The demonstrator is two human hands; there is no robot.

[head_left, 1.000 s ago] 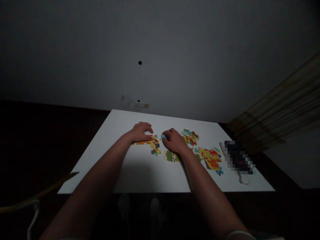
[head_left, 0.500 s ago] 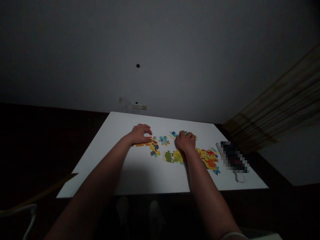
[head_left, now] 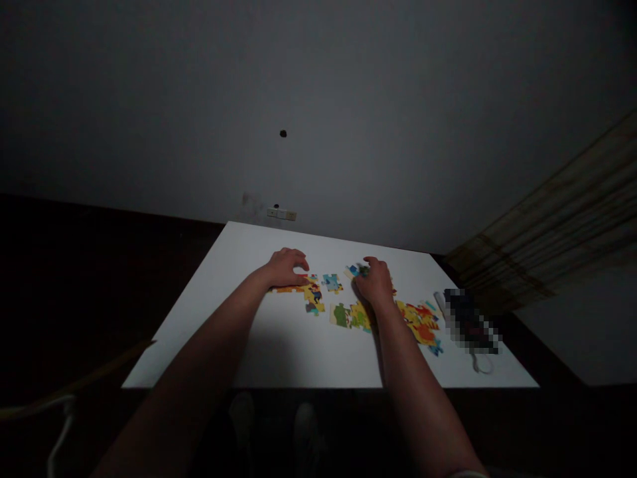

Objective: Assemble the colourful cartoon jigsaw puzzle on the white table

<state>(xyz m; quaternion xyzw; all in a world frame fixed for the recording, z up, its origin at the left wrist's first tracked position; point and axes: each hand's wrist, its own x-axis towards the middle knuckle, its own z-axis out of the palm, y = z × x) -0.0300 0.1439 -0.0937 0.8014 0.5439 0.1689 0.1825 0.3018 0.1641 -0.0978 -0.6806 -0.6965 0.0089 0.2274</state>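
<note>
Colourful jigsaw pieces lie across the middle of a white table (head_left: 279, 345). My left hand (head_left: 286, 267) rests with curled fingers on a joined orange and yellow cluster (head_left: 309, 293). My right hand (head_left: 374, 281) is closed on a blue puzzle piece (head_left: 355, 271) at the far side of the pieces. A single light-blue piece (head_left: 332, 283) lies between my hands. A green and yellow cluster (head_left: 350, 316) sits just in front of my right wrist. A larger yellow and red cluster (head_left: 419, 321) lies to the right of my forearm.
A dark blurred object (head_left: 470, 320) with a white cord loop (head_left: 480, 363) sits near the table's right edge. A grey wall with a small socket plate (head_left: 281, 214) stands behind the table. A striped curtain (head_left: 557, 232) hangs at right. The floor around is dark.
My right hand left the light-blue piece beside the left cluster, moved right to the far pieces, and closed on a blue piece. My left hand has stayed on its cluster.
</note>
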